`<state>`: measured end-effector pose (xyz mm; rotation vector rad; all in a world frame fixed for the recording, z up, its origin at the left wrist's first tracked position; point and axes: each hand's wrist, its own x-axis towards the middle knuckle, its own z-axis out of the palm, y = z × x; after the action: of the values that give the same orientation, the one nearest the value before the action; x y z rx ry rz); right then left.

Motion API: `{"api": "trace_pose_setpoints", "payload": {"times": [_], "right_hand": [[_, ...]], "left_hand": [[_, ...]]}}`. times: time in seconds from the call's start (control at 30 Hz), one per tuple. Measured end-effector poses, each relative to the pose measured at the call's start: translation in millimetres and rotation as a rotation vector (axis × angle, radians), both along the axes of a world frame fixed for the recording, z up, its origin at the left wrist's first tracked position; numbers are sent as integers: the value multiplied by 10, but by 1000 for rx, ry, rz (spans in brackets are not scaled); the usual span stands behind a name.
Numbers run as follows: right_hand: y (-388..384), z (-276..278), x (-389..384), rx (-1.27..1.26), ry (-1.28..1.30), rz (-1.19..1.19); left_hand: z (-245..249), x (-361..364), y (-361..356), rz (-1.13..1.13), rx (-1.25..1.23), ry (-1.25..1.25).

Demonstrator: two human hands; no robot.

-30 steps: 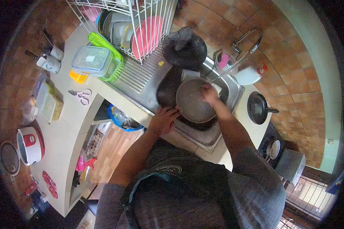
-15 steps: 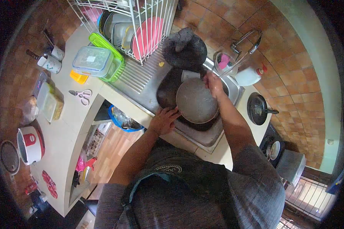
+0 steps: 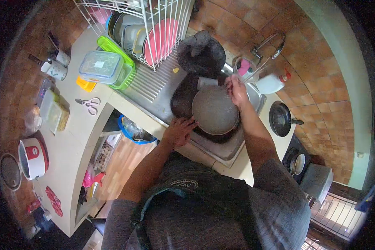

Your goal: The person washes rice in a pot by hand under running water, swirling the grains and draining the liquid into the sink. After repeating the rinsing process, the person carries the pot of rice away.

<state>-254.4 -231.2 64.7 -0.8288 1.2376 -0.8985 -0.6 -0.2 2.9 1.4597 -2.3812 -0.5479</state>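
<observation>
A round grey-brown pan [image 3: 215,110] lies tilted over the steel sink [image 3: 230,156], its flat face towards me. My left hand [image 3: 180,132] is at the sink's front edge, its fingers closed on the pan's near left rim. Over the pan's upper right edge, my right hand [image 3: 237,92] is closed below the tap [image 3: 275,46]; what its fingers hold, if anything, is hidden. Behind the pan sit a pale cup-like piece [image 3: 207,82] and a dark wok-like pan [image 3: 201,53]. Another dark vessel [image 3: 183,98] is partly covered at the left.
A dish rack [image 3: 154,62] with plates stands on the drainboard [image 3: 148,85]. Lidded containers [image 3: 100,66] and scissors [image 3: 89,104] lie left. At right are a soap bottle [image 3: 271,83], a small frying pan [image 3: 280,119] and a stove [image 3: 293,156].
My right hand has shifted slightly right, away from the pan's face towards the sink's far right side. My left hand and the pan stay nearly in place.
</observation>
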Motion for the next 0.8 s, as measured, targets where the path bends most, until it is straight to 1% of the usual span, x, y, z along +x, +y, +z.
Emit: {"api": "trace_pose_setpoints", "payload": {"times": [0.03, 0.07, 0.23, 0.27, 0.33, 0.37, 0.43, 0.47, 0.5, 0.53, 0.57, 0.6, 0.67, 0.7, 0.73, 0.8], "right_hand": [[-42, 18, -34, -1, 55, 7], [-90, -1, -67, -2, 54, 5], [-275, -239, -105, -88, -52, -44], [-242, -195, -85, -89, -52, -43], [-114, -51, -21, -63, 73, 1], [-115, -65, -35, -61, 74, 3], [-159, -200, -202, 68, 290, 38], [-328, -460, -396, 69, 290, 37], [-607, -834, -635, -100, 525, -57], [-749, -1029, -746, -272, 757, -152], [-483, -329, -519, -92, 487, -238], [-485, -127, -487, -91, 486, -237], [-543, 45, -494, -106, 96, -302], [-632, 44, -559, -55, 130, -250], [-695, 42, -636, -56, 129, -250], [-758, 143, -731, 1, 429, -29]], "left_hand": [[0, -8, -8, -2, 46, -31], [-2, -5, -5, -4, 45, -32], [3, 10, 29, 5, -36, -21], [-12, 9, 19, 6, -37, -21], [-38, 0, 3, -7, 34, -68], [-39, 6, 9, -6, 36, -68], [-43, 14, 20, -4, -29, -29], [-31, 12, 13, -5, -28, -29], [-10, 9, 0, -11, 2, -26], [3, 11, -3, -17, 32, -24], [-16, 13, 4, -16, 33, -25], [-36, 15, 8, -13, 0, -31], [-13, 10, 11, -10, -34, -37], [16, 6, 9, -7, -22, -30], [45, 8, 5, -3, -10, -24], [6, 15, 12, 3, -24, -10]]}}
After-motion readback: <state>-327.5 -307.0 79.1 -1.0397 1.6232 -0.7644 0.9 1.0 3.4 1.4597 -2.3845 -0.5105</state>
